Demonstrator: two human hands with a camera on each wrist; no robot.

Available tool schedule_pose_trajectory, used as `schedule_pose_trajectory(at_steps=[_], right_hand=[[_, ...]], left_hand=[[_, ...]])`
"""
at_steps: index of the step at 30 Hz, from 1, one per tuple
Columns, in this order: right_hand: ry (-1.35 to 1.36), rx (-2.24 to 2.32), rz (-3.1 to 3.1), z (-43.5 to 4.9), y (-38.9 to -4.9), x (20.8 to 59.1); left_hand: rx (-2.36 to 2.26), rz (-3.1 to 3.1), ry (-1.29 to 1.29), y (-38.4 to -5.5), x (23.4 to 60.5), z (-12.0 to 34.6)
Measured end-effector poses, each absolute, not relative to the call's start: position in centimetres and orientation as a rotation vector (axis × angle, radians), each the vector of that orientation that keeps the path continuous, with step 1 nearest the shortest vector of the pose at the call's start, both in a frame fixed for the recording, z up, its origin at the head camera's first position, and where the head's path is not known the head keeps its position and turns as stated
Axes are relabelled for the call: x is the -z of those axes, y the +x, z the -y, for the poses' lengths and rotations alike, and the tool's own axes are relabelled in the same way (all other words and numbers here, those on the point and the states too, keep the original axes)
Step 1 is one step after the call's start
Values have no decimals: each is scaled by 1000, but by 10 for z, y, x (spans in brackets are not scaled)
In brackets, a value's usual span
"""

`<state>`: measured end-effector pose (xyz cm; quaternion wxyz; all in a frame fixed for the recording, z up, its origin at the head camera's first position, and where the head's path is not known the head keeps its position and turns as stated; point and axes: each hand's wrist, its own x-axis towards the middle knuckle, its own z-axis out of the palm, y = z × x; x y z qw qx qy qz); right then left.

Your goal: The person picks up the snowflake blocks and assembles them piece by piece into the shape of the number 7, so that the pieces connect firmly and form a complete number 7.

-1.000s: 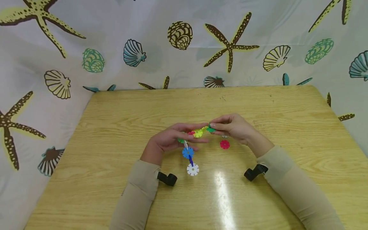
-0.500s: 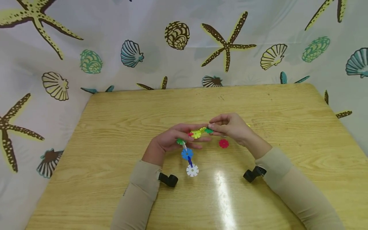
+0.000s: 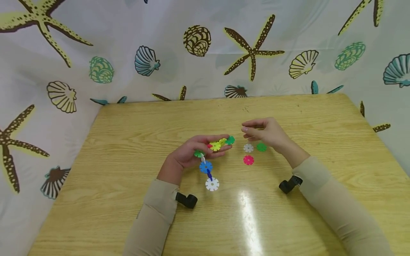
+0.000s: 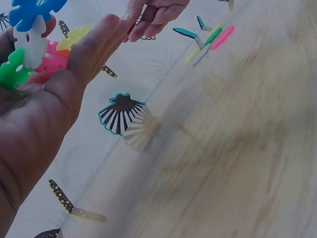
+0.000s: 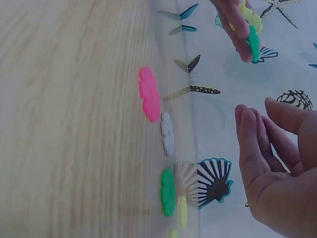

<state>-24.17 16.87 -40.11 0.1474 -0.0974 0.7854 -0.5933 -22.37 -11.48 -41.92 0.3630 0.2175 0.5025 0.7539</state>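
My left hand (image 3: 189, 151) holds a chain of interlocking plastic snowflake discs (image 3: 205, 164) above the table, the thumb across it and the fingers stretched out beneath. A blue disc (image 3: 202, 170) and a white disc (image 3: 208, 186) hang from the chain's near end. At its far end, near my left fingertips, is a green disc (image 3: 230, 138). My right hand (image 3: 272, 134) is raised to the right of the chain, apart from it. Its fingers are loosely bent, with nothing between them and the thumb in the right wrist view.
On the wooden table (image 3: 144, 128) below my right hand lie loose discs: pink (image 3: 246, 160), white (image 3: 246, 149) and green (image 3: 259, 147). Yellow discs (image 5: 183, 213) lie beside the green one in the right wrist view. A shell-patterned cloth (image 3: 173, 25) hangs behind the table.
My right hand has let go of the chain's green end disc and moved up and right. The loose white and green discs have come into view. My left hand keeps the chain.
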Motion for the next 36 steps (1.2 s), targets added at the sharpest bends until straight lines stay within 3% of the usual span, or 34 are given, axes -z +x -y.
schedule_pose_trajectory(at_steps=[36], right_hand=[[-182,1402,-2509,-205,-258,409]], left_hand=[[-1921,-1254,573,-223,417,122]])
